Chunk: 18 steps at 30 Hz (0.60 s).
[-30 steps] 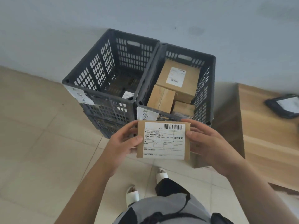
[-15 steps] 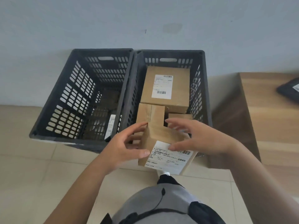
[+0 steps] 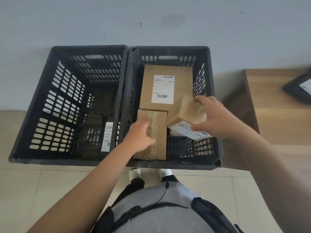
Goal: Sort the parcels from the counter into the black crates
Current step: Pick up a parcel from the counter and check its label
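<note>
Right hand clamped on a small parcel, thumb below near its white label, fingers curled over the far top edge. Parcel tilted, label side down toward the person, held over the right crate near its right wall, not resting on anything that can be made out. Left hand laid flat, fingers loose and spread, holding nothing, pressing on a taped box standing in the near left part of the same crate. Behind that box, a large box with a white barcode label facing up, filling the far half of the crate. Bare crate floor visible at the near right corner, under the held parcel.

Left crate touching the right one side by side, both against a pale wall. Inside it, low down, a dark parcel with a white label on edge against the right wall; details lost in shadow.

To the right, a wooden desk, with a dark flat parcel at the frame edge. Below, tiled floor, two white shoes just beside the crates.
</note>
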Available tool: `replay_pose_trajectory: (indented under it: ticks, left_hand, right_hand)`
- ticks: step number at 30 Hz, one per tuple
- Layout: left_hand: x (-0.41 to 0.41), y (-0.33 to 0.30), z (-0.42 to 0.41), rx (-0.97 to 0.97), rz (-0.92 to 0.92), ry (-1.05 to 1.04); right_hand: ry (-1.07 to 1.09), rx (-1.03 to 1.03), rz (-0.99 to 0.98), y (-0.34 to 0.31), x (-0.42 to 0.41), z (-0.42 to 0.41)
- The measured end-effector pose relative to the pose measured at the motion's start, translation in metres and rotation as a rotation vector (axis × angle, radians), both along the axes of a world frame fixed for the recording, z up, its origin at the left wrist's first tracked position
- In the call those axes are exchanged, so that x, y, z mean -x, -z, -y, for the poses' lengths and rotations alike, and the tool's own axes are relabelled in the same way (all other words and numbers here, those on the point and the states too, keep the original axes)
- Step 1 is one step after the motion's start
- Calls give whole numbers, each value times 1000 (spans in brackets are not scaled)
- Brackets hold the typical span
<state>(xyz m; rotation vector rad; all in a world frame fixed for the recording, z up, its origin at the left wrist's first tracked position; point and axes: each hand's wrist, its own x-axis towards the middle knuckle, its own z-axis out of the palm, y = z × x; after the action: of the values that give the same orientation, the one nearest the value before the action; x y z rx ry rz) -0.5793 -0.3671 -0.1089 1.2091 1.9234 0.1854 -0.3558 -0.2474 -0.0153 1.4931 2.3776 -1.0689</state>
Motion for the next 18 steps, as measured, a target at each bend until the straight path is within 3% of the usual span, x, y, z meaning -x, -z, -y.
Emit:
replay_pose_trajectory:
  ticks: [3, 6, 11, 18]
  left_hand:
    - [-4, 33, -10, 79, -207, 262]
    - [-6, 55, -13, 128, -326, 393]
    - [-1, 73, -24, 248, -255, 396]
    - [2, 80, -20, 226, -241, 373]
  right_hand:
    - [-48, -23, 135, 29, 6, 18]
    - [-162, -9, 292, 65, 11, 35]
    - [-238, 32, 417, 125, 24, 51]
    - [-415, -50, 599, 185, 31, 48]
